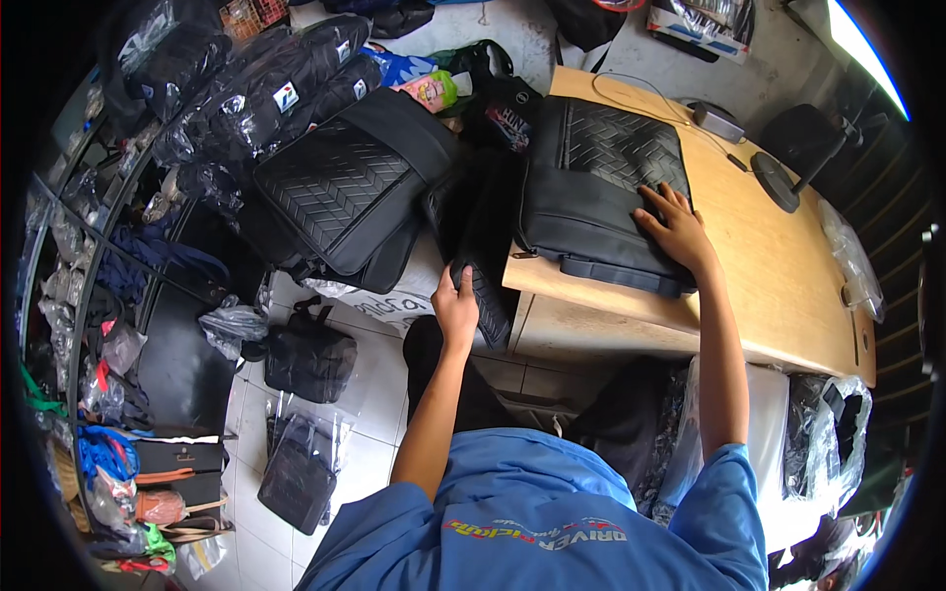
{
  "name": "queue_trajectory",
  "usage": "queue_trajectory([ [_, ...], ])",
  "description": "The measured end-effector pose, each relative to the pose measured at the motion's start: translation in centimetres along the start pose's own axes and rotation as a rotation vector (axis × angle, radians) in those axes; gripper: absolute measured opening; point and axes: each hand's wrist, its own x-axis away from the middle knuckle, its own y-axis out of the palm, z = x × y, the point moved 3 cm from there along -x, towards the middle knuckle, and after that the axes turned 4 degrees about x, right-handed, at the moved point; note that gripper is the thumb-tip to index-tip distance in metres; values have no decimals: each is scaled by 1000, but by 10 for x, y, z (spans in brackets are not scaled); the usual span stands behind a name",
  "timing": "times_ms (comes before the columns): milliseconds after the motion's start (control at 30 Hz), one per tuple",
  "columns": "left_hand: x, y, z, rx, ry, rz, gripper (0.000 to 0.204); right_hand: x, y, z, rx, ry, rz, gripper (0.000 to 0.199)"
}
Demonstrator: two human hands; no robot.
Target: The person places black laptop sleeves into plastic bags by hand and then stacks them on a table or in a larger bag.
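Note:
A black backpack with a chevron-textured front panel lies flat on the wooden desk. My right hand rests on it, palm down with the fingers spread. To the left, beside the desk's edge, my left hand is closed around a black padded strap that hangs down past the desk corner. Whether this strap joins the backpack on the desk is hidden in dark folds. A second black backpack with the same textured panel lies farther left on a pile.
Plastic-wrapped black bags are heaped at the far left. A monitor stand and a power adapter with cable occupy the desk's far right. Two small black bags lie on the tiled floor. A crowded rack lines the left.

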Motion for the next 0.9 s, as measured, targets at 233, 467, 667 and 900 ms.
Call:
queue_trajectory([
  [233,11,-17,-3,-17,-66,-38,29,-19,-30,-45,-96,-264,341,44],
  [467,31,-37,14,-4,23,14,28,-51,-7,-206,-269,-852,66,59],
  [667,21,-47,15,-17,55,-58,29,-87,121,-243,528,-1036,-555,35],
  [900,-70,-53,-14,99,-174,-154,46,-34,99,-268,465,-641,-694,12],
])
